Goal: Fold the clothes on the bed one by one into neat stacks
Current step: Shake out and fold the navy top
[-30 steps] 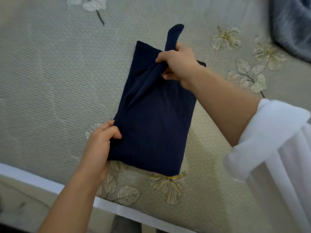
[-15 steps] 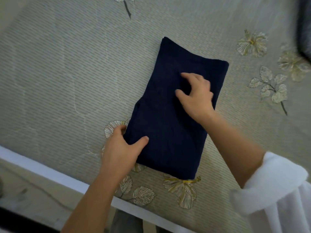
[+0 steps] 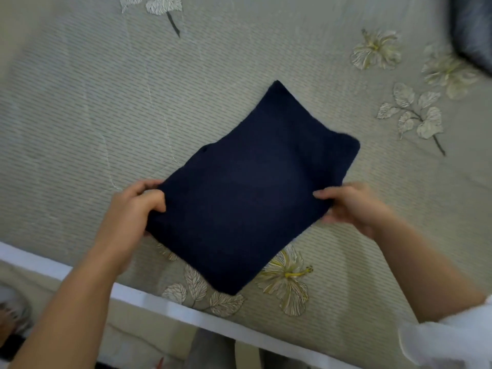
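Left hand [image 3: 131, 209] and right hand [image 3: 355, 206], fingers partly beneath folded navy garment [image 3: 247, 187].

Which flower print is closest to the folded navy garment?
The yellow-centred flower print at the near corner of the navy garment; the other two sit apart, upper right.

We read the garment [image 3: 253, 187] as dark navy cloth, matt and soft; the weave is too blurred to tell. The cover [image 3: 106, 102] under it is matt cloth, ribbed with short dashed lines, with faint stitched seams at left of frame. Flowers [image 3: 288, 275] on it are printed or embroidered, we can't tell which. Band [image 3: 165, 310] along the lower edge: white, smooth. Sleeve [image 3: 452, 339] at lower right: white, soft cloth, blurred. At upper right is grey-blue cloth [image 3: 474, 30] with a slight sheen.
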{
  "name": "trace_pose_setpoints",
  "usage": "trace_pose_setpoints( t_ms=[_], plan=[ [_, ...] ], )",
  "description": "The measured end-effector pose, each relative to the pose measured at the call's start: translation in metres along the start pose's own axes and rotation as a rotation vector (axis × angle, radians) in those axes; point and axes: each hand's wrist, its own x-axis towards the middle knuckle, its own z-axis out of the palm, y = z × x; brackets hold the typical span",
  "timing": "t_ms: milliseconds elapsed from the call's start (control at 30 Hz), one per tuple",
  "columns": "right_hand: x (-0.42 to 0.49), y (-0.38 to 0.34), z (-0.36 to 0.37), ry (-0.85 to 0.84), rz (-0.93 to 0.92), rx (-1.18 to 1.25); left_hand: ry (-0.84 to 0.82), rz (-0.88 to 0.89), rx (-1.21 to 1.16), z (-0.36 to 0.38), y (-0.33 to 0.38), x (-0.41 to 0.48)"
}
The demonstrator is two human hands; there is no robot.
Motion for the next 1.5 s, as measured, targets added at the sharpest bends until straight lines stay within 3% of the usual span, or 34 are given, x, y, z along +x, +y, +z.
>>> trace_pose_setpoints(
  t_ms=[100,167,267,367,400,500,567,633,700,867,967,1033,1133,1267,1367,1500],
  plan=[
    [-0.041,0.025,-0.008,-0.36,0.269,-0.309,0.12,0.004,0.045,-0.022,0.003,0.007],
    [-0.056,0.033,-0.008,-0.361,0.259,-0.427,0.238,0.018,0.031,-0.024,-0.005,0.011],
    [-0.061,0.031,0.007,-0.061,-0.078,-0.339,0.486,0.127,0.2,-0.006,-0.022,0.004],
    [-0.054,0.021,0.049,0.282,-0.53,-0.334,0.586,0.331,0.423,0.037,-0.041,-0.016],
    [-0.051,0.02,0.067,0.336,-0.66,-0.397,0.573,0.392,0.499,0.051,-0.048,-0.021],
    [-0.03,0.028,0.109,0.229,-0.87,-0.775,0.481,0.45,0.727,0.076,-0.075,-0.027],
    [-0.009,0.04,0.11,0.229,-0.822,-1.002,0.461,0.413,0.821,0.074,-0.087,-0.023],
    [0.01,0.048,0.091,0.329,-0.733,-1.053,0.453,0.427,0.86,0.066,-0.09,-0.015],
    [0.021,0.05,0.068,0.39,-0.63,-1.02,0.419,0.451,0.876,0.061,-0.092,-0.011],
    [0.027,0.038,0.041,0.215,-0.515,-0.998,0.387,0.461,0.899,0.06,-0.093,-0.011],
    [0.019,0.026,0.044,0.345,-0.488,-0.722,0.39,0.461,0.849,0.06,-0.087,-0.015],
    [0.013,0.017,0.045,0.405,-0.338,-0.389,0.449,0.389,0.723,0.06,-0.082,-0.026],
    [0.0,0.001,0.04,0.314,-0.087,-0.139,0.513,0.102,0.224,0.057,-0.07,-0.044],
    [-0.02,-0.025,0.034,0.22,0.058,0.021,0.355,-0.314,-0.343,0.037,-0.059,-0.053],
    [-0.044,-0.036,0.028,0.233,0.038,0.111,0.195,-0.452,-0.354,0.024,-0.043,-0.057],
    [-0.089,-0.028,0.011,0.219,-0.049,0.018,0.189,-0.334,-0.234,0.023,-0.016,-0.074]
  ],
)
